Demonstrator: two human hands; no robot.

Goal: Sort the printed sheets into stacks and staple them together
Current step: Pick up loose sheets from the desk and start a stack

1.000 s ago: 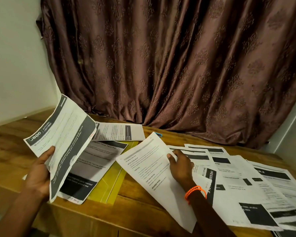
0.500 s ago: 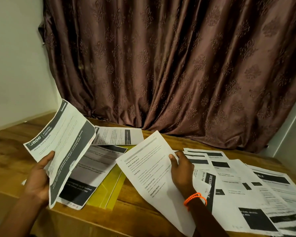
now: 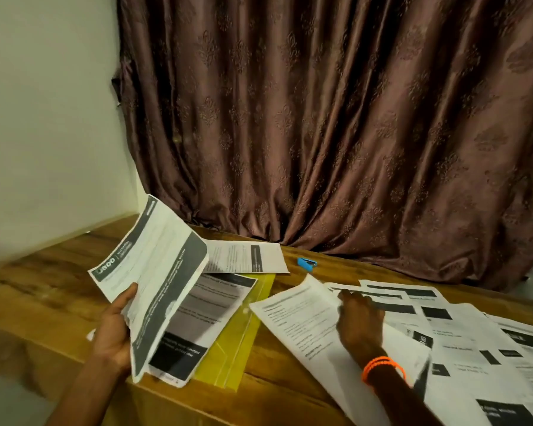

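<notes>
My left hand (image 3: 114, 333) grips a small bundle of printed sheets (image 3: 157, 272) with dark grey bands, lifted off the wooden table (image 3: 43, 287). Under it another printed sheet (image 3: 197, 327) lies on a yellow folder (image 3: 240, 342). My right hand (image 3: 359, 321), with an orange band on the wrist, rests on a text-only sheet (image 3: 296, 330) whose far edge is raised, fingers curled over that edge. Several more printed sheets (image 3: 462, 342) are spread to the right. A small blue stapler (image 3: 306, 262) lies near the curtain. One more sheet (image 3: 246, 256) lies flat behind the folder.
A brown patterned curtain (image 3: 336, 133) hangs along the table's far side, touching its surface. A pale wall (image 3: 43, 118) closes the left. The table's front edge (image 3: 197, 395) runs just below the folder.
The view has shifted left and tilted up, bringing the blue stapler into sight. My right hand has slid toward the far edge of the text sheet. My left hand keeps its bundle raised.
</notes>
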